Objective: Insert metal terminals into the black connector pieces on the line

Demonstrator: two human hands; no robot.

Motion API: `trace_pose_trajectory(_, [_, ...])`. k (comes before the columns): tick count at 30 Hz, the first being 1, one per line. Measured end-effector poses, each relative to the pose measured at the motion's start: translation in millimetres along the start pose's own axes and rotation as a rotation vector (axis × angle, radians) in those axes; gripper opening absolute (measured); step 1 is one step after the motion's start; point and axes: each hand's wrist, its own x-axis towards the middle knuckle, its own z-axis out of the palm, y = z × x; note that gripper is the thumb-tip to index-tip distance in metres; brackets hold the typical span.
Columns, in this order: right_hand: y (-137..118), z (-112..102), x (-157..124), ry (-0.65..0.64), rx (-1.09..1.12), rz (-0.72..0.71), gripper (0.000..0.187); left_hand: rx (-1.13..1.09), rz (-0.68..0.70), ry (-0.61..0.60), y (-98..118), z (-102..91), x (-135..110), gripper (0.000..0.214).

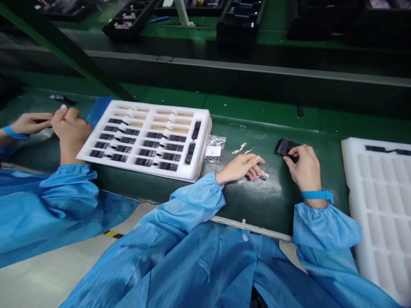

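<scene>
My left hand [242, 167] is just above the green bench surface, its fingers loosely curled. At its fingertips is a small flat light-coloured piece [264, 176] with dark spots, partly hidden by the fingers. To the right, my right hand [304, 164] pinches the near right corner of a stack of thin black strips [285, 146] on the bench. A thin cream-coloured curved strip [239, 149] lies beyond my left hand, with a smaller one [247, 151] beside it. A clear plastic bag [215, 147] with a white label lies left of them.
A white foam tray [201, 160] at left holds rows of black parts and tan strips. Another white foam tray [355, 182] stands at right, mostly with bare slots. At far left are a co-worker's hands [69, 128]. Black bins [240, 19] line the back shelf.
</scene>
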Motion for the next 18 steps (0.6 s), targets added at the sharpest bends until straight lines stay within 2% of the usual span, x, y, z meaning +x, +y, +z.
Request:
trace_pose_trajectory(6, [5, -6, -2, -0.01, -0.069, -0.104, 0.013, -0.018, -0.002, 0.014, 2, -1.6, 1, 0.041])
trace_pose_trajectory(10, [-12, -11, -4, 0.006, 0.009, -0.183, 0.016, -0.044, -0.009, 0.092, 4, -1.9, 2, 0.045])
trace_pose_trajectory(12, [-26, -9, -8, -0.077, 0.104, -0.267, 0.015, -0.057, -0.027, 0.119, 5, -1.8, 2, 0.052])
trace_pose_trajectory(15, [-44, -4, -13, -0.227, 0.202, -0.389, 0.014, -0.051, -0.031, 0.091, 4, -2.7, 2, 0.054])
trace_pose_trajectory(18, [-50, -4, -14, -0.176, 0.235, -0.317, 0.022, -0.052, 0.029, 0.119, 0, -6.0, 5, 0.043])
